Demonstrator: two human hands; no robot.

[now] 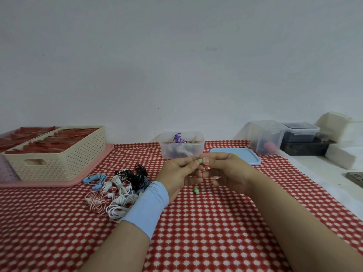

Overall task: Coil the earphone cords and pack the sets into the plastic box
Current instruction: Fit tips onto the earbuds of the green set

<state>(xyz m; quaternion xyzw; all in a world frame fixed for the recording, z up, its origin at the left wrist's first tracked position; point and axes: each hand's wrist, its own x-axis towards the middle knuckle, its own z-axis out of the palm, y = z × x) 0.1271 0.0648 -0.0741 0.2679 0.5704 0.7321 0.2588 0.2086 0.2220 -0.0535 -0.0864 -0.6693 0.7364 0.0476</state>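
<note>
Pinching the green earphone set (200, 161) between curled left hand (176, 175) and right hand (227, 173), just before the plastic box (202, 141), we risk the dangling bud (195, 191) tugging loose a cord we can barely see.

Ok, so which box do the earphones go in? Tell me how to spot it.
Look at the red-and-white checked tablecloth and follow it to the far edge by the wall. In the middle there stands a clear plastic box. Unlike the taller clear box to its right, it is open, with a purple cord poking out the top.
</note>
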